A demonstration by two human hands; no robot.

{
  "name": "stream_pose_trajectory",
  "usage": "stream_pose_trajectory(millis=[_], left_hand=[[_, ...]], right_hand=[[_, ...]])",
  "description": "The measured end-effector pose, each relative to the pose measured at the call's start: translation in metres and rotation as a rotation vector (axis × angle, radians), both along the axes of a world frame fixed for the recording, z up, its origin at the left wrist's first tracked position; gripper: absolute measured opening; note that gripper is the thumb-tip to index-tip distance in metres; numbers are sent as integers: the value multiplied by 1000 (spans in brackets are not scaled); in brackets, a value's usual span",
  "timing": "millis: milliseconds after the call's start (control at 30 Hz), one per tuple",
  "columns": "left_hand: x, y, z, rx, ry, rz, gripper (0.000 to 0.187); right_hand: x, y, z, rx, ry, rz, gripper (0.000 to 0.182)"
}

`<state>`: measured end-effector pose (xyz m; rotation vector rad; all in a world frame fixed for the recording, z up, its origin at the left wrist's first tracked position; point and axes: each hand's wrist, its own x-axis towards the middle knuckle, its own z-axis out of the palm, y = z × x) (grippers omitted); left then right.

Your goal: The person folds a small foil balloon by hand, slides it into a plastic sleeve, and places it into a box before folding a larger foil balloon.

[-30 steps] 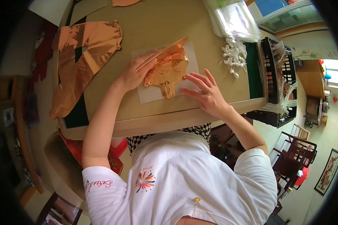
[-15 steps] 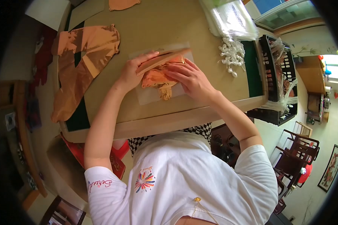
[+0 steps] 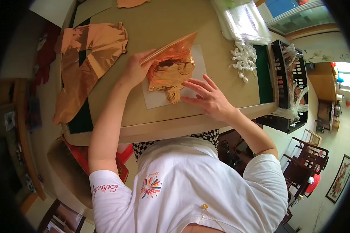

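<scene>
A shiny rose-gold foil balloon (image 3: 171, 75), partly folded, lies in front of me on a pale sheet (image 3: 199, 64). My left hand (image 3: 135, 72) grips its left side, fingers behind the raised fold that slants up to the right. A short crinkled tail (image 3: 173, 96) sticks out at the balloon's near edge. Just right of that edge, my right hand (image 3: 212, 99) hovers with fingers spread, its fingertips close to the foil and holding nothing.
Another foil balloon (image 3: 105, 37) lies flat on the table (image 3: 155, 23) at left, with a foil piece (image 3: 133, 3) at the far edge. Plastic bags (image 3: 247, 23) and white knotted strings (image 3: 243, 58) lie at right. Beyond stands a black crate (image 3: 278, 73).
My right hand has come off the foil and moved down and right, its fingers spreading. The balloon's upper fold has opened upward, showing more of its surface. My left hand keeps its hold.
</scene>
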<state>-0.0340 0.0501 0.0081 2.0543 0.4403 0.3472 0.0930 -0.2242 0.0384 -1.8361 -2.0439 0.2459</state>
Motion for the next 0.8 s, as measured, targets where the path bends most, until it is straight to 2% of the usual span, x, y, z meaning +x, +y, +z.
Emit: stream_pose_trajectory(millis=[133, 233, 333, 433, 633, 800], left_hand=[[0, 2, 3, 56, -14, -15, 30], [2, -2, 22, -23, 86, -54, 30], [2, -4, 19, -35, -82, -141, 31], [6, 0, 11, 59, -185, -179, 33], [8, 8, 13, 205, -138, -178, 31], [10, 12, 8, 164, -91, -142, 30]], right_hand=[[-4, 9, -2, 9, -11, 7, 70], [-4, 13, -7, 27, 8, 15, 74], [-3, 13, -10, -23, 9, 12, 74], [-2, 12, -10, -21, 26, 3, 74], [-3, 13, -9, -25, 41, -5, 74], [-2, 8, 4, 0, 52, -5, 71]])
